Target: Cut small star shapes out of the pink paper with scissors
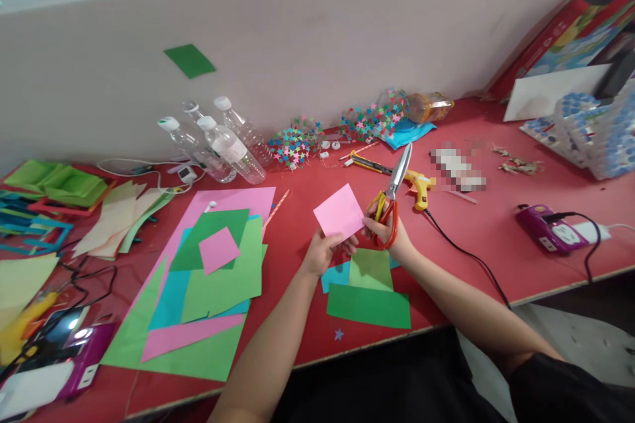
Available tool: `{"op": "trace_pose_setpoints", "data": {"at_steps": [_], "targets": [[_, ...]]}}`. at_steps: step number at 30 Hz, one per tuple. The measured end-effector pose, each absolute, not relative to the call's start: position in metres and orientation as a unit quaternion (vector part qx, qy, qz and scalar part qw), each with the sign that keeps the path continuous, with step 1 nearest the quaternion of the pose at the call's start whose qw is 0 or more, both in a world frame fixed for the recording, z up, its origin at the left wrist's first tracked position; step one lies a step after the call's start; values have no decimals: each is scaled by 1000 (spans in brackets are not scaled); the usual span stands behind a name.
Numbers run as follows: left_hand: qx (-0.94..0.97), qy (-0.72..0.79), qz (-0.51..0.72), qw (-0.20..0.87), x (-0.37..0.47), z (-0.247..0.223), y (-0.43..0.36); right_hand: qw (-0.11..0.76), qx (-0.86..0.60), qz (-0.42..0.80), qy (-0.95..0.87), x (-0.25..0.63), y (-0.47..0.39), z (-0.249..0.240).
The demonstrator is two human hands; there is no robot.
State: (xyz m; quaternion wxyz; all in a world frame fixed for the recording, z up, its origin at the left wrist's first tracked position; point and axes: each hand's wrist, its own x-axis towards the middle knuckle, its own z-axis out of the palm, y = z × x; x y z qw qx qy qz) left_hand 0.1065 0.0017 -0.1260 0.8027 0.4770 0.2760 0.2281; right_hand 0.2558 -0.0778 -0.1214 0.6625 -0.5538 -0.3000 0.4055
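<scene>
A pink paper square (339,212) is pinched by my left hand (322,252) at its lower edge. Scissors (397,175) with red and yellow handles are in my right hand (385,230), blades pointing up and away; its fingertips reach the right corner of the pink square. Below my hands a light green piece (371,271) and a dark green strip (368,306) lie over blue paper (336,275). To the left is a stack of coloured sheets (223,290) with a small pink piece (219,250) on top.
Plastic bottles (233,148) and star-filled bottles (296,143) lie along the wall. A cutter (370,163) and a yellow glue gun (421,190) with a black cable are right of centre. Purple power sockets (550,230) sit at the right; papers and cables fill the left.
</scene>
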Motion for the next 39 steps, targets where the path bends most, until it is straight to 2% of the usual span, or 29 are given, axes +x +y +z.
{"op": "trace_pose_setpoints", "data": {"at_steps": [5, 11, 16, 21, 24, 26, 28, 32, 39], "targets": [[466, 260, 155, 832, 100, -125, 8, 591, -605, 416, -335, 262, -80, -124], [551, 289, 159, 767, 93, -127, 22, 551, -603, 420, -395, 266, -85, -114], [594, 255, 176, 742, 86, -68, 38, 526, -583, 456, -421, 274, -83, -74], [644, 287, 268, 656, 85, 6, 34, 603, -520, 418, -437, 269, -66, -18], [617, 273, 336, 657, 83, 15, 32, 674, -468, 390, -417, 262, -57, 3], [602, 241, 342, 680, 82, 10, 32, 693, -458, 375, -412, 260, -54, 10], [613, 213, 308, 696, 84, 4, 32, 692, -457, 374, -416, 260, -54, 11], [631, 250, 207, 705, 93, 6, 28, 660, -490, 384, -420, 264, -55, 6], [680, 278, 162, 659, 87, 14, 35, 620, -516, 418, -417, 265, -48, -3]]}}
